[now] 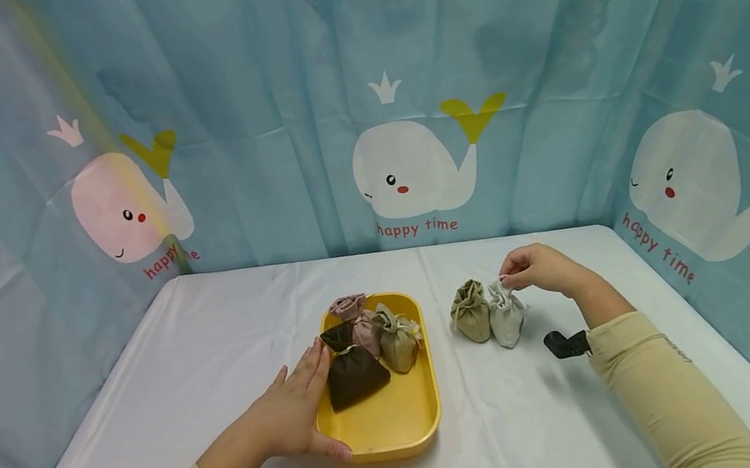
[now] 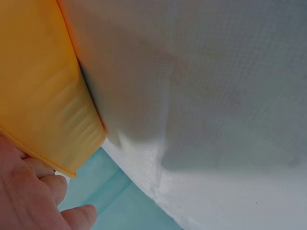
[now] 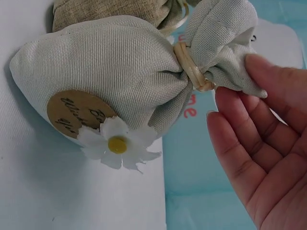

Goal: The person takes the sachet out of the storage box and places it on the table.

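Note:
A pale grey cloth pouch (image 1: pixel 508 319) tied at the neck stands on the table, and my right hand (image 1: pixel 544 269) pinches its gathered top between thumb and fingers. In the right wrist view the pouch carries a round brown label (image 3: pixel 76 112) with handwriting and a white fabric flower (image 3: pixel 116 144). Against its left side is an olive pouch (image 1: pixel 470 314). My left hand (image 1: pixel 292 412) rests with extended fingers along the left side of a yellow tray (image 1: pixel 399 435), thumb at its near corner. Inside the tray lie a dark brown pouch (image 1: pixel 357 379), a pink one (image 1: pixel 367 334) and another olive one (image 1: pixel 399 347).
A white cloth (image 1: pixel 224 319) covers the table. Behind and beside it hangs a blue curtain (image 1: pixel 277 192) printed with whales. Black straps with small mounts show at both wrists.

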`<state>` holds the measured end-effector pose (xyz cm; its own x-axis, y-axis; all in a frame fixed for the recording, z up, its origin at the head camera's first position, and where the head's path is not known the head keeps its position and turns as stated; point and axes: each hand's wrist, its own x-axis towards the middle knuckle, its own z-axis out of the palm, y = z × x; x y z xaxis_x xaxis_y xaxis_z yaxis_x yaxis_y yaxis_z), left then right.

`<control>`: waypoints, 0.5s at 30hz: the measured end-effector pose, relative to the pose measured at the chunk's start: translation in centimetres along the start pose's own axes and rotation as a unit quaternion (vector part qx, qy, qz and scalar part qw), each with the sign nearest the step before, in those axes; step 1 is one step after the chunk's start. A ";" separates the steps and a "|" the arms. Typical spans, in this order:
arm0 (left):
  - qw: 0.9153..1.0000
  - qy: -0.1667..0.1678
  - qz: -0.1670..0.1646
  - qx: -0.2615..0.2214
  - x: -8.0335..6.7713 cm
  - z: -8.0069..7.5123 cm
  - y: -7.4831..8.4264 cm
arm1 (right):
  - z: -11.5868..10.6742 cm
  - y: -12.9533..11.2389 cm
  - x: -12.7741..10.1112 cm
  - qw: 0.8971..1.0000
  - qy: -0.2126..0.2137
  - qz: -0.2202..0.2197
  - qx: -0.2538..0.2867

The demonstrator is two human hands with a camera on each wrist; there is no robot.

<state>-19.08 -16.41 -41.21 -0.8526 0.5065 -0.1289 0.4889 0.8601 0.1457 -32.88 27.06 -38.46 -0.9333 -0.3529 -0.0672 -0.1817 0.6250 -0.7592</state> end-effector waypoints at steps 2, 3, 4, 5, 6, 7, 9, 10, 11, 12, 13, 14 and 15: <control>1.000 0.001 0.001 0.002 0.0 0.0 0.0 | -0.1 0.0 -0.1 1.000 0.000 0.004 -0.005; 1.000 0.002 0.001 0.003 -0.1 -0.1 0.0 | -0.2 0.0 -0.2 1.000 0.001 0.005 -0.011; 1.000 0.002 0.002 0.003 -0.1 -0.1 0.0 | -0.3 0.0 -0.2 1.000 0.003 0.006 -0.017; 1.000 0.002 0.003 0.004 -0.1 -0.1 0.0 | -0.4 0.0 -0.3 1.000 0.004 0.007 -0.020; 1.000 0.003 0.004 0.005 -0.1 -0.1 0.0 | -0.5 0.0 -0.4 1.000 0.007 0.008 -0.022; 1.000 0.003 0.004 0.005 -0.2 -0.1 0.0 | -0.6 0.0 -0.4 1.000 0.009 0.009 -0.024; 1.000 0.005 0.006 0.006 -0.2 -0.1 0.0 | -0.9 0.0 -0.5 1.000 0.013 0.009 -0.025; 1.000 0.005 0.007 0.007 -0.2 0.0 0.0 | -1.0 0.0 -0.6 1.000 0.016 0.009 -0.022; 1.000 0.005 0.007 0.009 -0.2 0.0 -0.1 | -1.1 0.0 -0.6 1.000 0.017 0.008 -0.020; 1.000 0.006 0.007 0.010 -0.1 0.0 -0.1 | -1.2 -0.1 -0.6 1.000 0.019 0.008 -0.017; 1.000 0.006 0.007 0.012 -0.1 0.1 -0.1 | -1.2 -0.1 -0.7 1.000 0.020 0.007 -0.017; 1.000 0.006 0.007 0.013 -0.1 0.1 -0.1 | -1.3 -0.1 -0.7 1.000 0.021 0.006 -0.014; 1.000 0.006 0.007 0.014 -0.1 0.2 -0.2 | -1.3 -0.1 -0.7 1.000 0.023 0.005 -0.011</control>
<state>-19.05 -16.58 -41.39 -0.8476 0.5181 -0.1145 0.5058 0.8542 0.1205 -32.63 28.17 -37.45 -0.9481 -0.3146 -0.0455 -0.1782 0.6445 -0.7436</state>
